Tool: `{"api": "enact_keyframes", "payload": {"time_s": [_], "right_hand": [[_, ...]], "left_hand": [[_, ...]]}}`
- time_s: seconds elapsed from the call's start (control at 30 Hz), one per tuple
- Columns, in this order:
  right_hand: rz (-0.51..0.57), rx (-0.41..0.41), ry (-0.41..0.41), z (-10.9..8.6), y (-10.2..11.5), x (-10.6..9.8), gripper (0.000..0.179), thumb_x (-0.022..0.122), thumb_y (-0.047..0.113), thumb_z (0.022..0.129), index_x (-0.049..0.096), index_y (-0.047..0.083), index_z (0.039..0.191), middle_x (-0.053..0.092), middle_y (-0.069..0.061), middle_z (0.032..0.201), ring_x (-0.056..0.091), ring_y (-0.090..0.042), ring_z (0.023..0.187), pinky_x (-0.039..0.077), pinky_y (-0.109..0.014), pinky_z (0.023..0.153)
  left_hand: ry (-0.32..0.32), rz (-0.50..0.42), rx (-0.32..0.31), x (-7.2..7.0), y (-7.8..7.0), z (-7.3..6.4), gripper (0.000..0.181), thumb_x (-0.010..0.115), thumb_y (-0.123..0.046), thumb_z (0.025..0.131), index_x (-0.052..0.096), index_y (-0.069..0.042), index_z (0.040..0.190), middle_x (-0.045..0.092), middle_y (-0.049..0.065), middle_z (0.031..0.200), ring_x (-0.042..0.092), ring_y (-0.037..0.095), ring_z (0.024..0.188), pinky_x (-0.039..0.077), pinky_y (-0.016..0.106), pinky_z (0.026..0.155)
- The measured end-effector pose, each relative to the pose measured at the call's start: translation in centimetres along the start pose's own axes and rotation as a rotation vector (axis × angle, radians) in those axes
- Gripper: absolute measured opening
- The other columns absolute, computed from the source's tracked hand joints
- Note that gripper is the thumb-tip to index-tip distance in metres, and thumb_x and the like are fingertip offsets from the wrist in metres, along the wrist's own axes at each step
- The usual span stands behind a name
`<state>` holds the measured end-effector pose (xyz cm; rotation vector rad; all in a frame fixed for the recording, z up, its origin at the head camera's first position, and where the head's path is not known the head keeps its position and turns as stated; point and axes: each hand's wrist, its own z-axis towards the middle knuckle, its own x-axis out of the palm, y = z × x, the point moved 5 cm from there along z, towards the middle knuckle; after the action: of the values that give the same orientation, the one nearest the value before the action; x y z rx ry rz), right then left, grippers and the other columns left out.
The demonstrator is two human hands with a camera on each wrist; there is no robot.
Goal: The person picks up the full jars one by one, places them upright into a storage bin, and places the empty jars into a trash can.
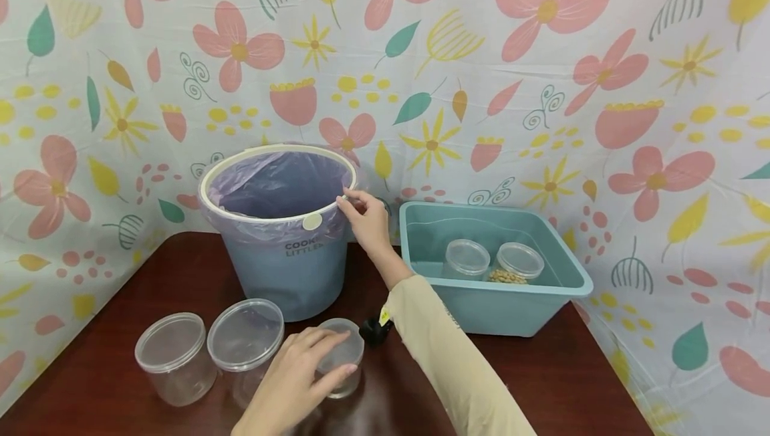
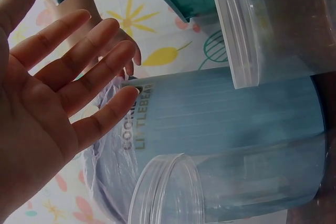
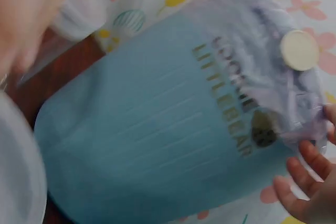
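My right hand (image 1: pixel 367 219) is at the right side of the white rim of a blue trash bin (image 1: pixel 289 282). Its thumb and index finger pinch the rim, where a translucent purple bin liner (image 3: pixel 252 40) folds over the outside. My left hand (image 1: pixel 295 372) is beside a small clear jar (image 1: pixel 339 362) with a pale lid, its fingers loosely spread and the palm facing the jar. Left of that hand stand a larger clear lidded jar (image 1: pixel 246 336) and another clear lidded jar (image 1: pixel 180 362).
A teal plastic tub (image 1: pixel 493 302) stands on the right, holding a clear jar (image 1: pixel 466 259) and a jar with tan pieces inside (image 1: pixel 517 265). A small black object (image 1: pixel 374 332) lies beside the small jar on the dark wooden table (image 1: pixel 150 282). Flower-printed cloth hangs behind.
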<state>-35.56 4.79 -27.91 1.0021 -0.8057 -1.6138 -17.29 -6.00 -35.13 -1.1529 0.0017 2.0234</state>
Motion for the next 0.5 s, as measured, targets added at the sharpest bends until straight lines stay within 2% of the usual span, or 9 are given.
{"api": "enact_keyframes", "payload": {"time_s": [0.13, 0.23, 0.33, 0.5], "right_hand": [[0.167, 0.149, 0.014, 0.1, -0.4, 0.2, 0.027, 0.066, 0.019, 0.082, 0.066, 0.012, 0.107, 0.057, -0.001, 0.074, 0.051, -0.01, 0.06, 0.048, -0.031, 0.054], [0.29, 0.26, 0.033, 0.0, -0.6, 0.6, 0.025, 0.064, 0.015, 0.083, 0.064, 0.01, 0.108, 0.053, 0.001, 0.072, 0.052, -0.011, 0.059, 0.049, -0.033, 0.052], [0.367, 0.326, 0.035, 0.0, -0.7, 0.9, 0.023, 0.063, 0.012, 0.083, 0.062, 0.01, 0.106, 0.051, 0.0, 0.073, 0.051, -0.012, 0.057, 0.048, -0.03, 0.05], [0.425, 0.384, 0.018, -0.1, -0.9, 1.1, 0.02, 0.063, 0.011, 0.083, 0.061, 0.011, 0.103, 0.05, 0.0, 0.071, 0.05, -0.012, 0.056, 0.049, -0.031, 0.05]], "left_hand": [[0.012, -0.005, -0.017, 0.1, 0.1, 0.0, 0.035, 0.065, -0.038, 0.079, 0.067, -0.015, 0.105, 0.06, -0.008, 0.099, 0.054, 0.009, 0.095, 0.044, 0.038, 0.077], [0.022, -0.005, -0.033, 0.1, 0.2, 0.0, 0.035, 0.065, -0.039, 0.079, 0.067, -0.015, 0.106, 0.06, -0.008, 0.1, 0.054, 0.01, 0.095, 0.044, 0.038, 0.077], [0.014, -0.006, -0.034, 0.0, 0.3, -0.1, 0.036, 0.066, -0.038, 0.079, 0.067, -0.014, 0.106, 0.06, -0.008, 0.1, 0.054, 0.01, 0.095, 0.044, 0.038, 0.077], [-0.045, -0.013, 0.0, -0.3, 0.4, -0.3, 0.034, 0.07, -0.033, 0.076, 0.067, -0.013, 0.104, 0.061, -0.01, 0.097, 0.055, 0.008, 0.093, 0.045, 0.035, 0.076]]}}
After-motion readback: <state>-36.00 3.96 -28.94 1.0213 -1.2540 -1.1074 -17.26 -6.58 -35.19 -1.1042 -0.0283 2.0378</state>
